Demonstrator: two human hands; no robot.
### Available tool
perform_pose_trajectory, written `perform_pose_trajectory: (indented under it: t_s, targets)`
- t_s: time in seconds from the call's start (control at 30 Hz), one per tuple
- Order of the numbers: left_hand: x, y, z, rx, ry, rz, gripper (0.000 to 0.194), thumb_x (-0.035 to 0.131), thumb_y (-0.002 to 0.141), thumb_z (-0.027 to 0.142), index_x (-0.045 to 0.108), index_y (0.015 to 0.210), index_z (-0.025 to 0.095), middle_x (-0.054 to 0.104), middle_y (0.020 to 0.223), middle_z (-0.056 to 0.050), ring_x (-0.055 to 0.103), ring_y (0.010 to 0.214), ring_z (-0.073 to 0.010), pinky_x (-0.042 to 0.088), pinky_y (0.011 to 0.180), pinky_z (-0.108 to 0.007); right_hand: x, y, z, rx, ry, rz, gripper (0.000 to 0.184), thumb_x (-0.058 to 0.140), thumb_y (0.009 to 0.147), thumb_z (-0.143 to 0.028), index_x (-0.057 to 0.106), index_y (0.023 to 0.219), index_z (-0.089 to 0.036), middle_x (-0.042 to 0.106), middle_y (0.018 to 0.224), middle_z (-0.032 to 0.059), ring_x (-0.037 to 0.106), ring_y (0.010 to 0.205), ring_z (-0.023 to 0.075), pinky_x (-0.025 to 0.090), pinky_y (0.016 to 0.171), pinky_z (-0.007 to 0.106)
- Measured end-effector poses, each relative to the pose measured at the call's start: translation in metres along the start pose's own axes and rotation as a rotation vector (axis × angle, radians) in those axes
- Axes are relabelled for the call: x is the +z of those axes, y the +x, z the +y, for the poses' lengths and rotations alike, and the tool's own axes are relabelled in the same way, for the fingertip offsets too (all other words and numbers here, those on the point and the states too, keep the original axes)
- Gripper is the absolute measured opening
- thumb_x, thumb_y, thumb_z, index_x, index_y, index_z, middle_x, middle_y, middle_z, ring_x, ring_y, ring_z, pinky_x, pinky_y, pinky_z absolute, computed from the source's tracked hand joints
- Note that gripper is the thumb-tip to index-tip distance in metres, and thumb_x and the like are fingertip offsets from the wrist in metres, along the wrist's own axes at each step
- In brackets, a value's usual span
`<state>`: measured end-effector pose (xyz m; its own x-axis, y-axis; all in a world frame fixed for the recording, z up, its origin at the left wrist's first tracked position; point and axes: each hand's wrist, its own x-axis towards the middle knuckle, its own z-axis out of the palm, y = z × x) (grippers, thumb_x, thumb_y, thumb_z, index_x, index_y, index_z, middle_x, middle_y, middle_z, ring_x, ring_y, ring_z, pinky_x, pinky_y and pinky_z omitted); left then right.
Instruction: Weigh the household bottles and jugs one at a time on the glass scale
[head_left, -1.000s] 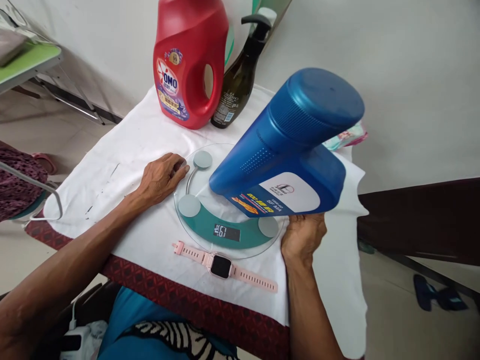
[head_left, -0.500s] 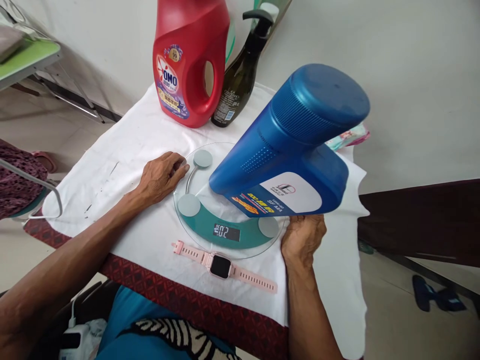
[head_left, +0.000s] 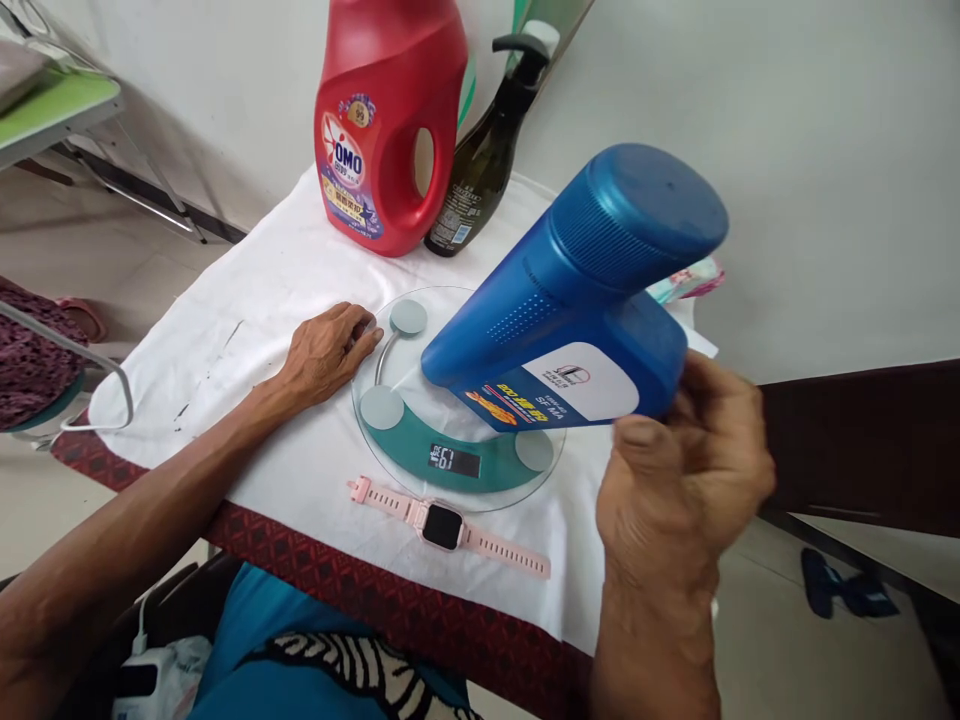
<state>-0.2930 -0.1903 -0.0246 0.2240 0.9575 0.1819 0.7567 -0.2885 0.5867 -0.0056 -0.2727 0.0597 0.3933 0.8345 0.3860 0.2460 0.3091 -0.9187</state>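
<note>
A blue motor oil bottle [head_left: 555, 330] stands on a round glass scale [head_left: 401, 455] with a green band and a lit display. Its wide ridged cap faces up at me. At the bottle's lower right side is my right hand [head_left: 675, 480], raised, thumb and fingers apart; the fingertips go partly behind the bottle, and I cannot tell how firmly they touch. My left hand [head_left: 326, 350] rests on the cloth with curled fingers, thumb and forefinger closed at the scale's left rim. A pink smartwatch [head_left: 442, 525] lies face up just in front of the scale.
Behind the scale stand a red laundry detergent jug [head_left: 390, 130] and a dark pump bottle [head_left: 480, 170]. A white cloth [head_left: 202, 350] covers the table, over a dark red patterned edge. A colourful packet [head_left: 694, 280] shows behind the blue bottle. Dark slippers [head_left: 844, 585] lie on the floor.
My right hand has risen from beside the scale's right edge to the blue bottle's lower right side, and its fingers have spread. The display digits have changed. My left hand stays put.
</note>
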Motion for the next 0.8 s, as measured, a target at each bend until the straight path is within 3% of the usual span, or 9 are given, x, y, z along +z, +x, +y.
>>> perform_pose_trajectory:
  t_s: [0.17,0.3,0.47,0.63,0.8]
  targets:
    - [0.001,-0.008,0.005,-0.018,-0.042,0.034,0.027,0.051,0.107,0.039,0.063,0.12,0.018,0.07,0.107,-0.007,0.064,0.08,-0.017,0.05,0.073,-0.032,0.015,0.003,-0.003,0.099,-0.136,0.035,0.051,0.098,0.064,-0.046,0.075,0.105,-0.026,0.074,0.094,-0.0005,0.07,0.082,0.02,0.061,0.075,0.038]
    - [-0.002,-0.014,0.015,-0.092,0.02,0.017,0.022,0.051,0.109,0.037,0.059,0.12,0.02,0.071,0.114,-0.009,0.07,0.089,-0.0211,0.048,0.071,-0.033,0.021,0.012,-0.002,0.163,-0.048,0.001,0.05,0.1,0.059,-0.046,0.075,0.096,-0.024,0.072,0.089,-0.0019,0.067,0.078,0.0176,0.06,0.078,0.037]
    - [-0.012,-0.02,0.029,-0.187,0.115,-0.121,0.018,0.045,0.111,0.033,0.056,0.114,0.019,0.075,0.106,-0.012,0.074,0.087,-0.0288,0.046,0.069,-0.038,0.048,0.025,-0.027,0.142,0.049,0.047,0.049,0.098,0.057,-0.044,0.073,0.093,-0.025,0.071,0.091,-0.0013,0.07,0.082,0.0203,0.063,0.085,0.044]
    - [-0.018,-0.02,0.036,-0.169,0.155,-0.214,0.023,0.04,0.112,0.032,0.058,0.111,0.018,0.077,0.099,-0.014,0.076,0.089,-0.0324,0.048,0.07,-0.039,0.106,0.052,-0.05,-0.051,0.178,0.013,0.038,0.093,0.064,-0.039,0.068,0.089,-0.025,0.07,0.087,-0.0031,0.069,0.081,0.0188,0.064,0.086,0.043]
    - [-0.019,-0.021,0.035,-0.163,0.183,-0.259,0.03,0.036,0.114,0.036,0.058,0.117,0.017,0.079,0.109,-0.014,0.078,0.097,-0.032,0.051,0.075,-0.039,0.19,0.072,-0.027,-0.054,0.329,-0.161,0.045,0.095,0.063,-0.04,0.062,0.088,-0.024,0.07,0.083,-0.0044,0.066,0.074,0.0155,0.061,0.076,0.035]
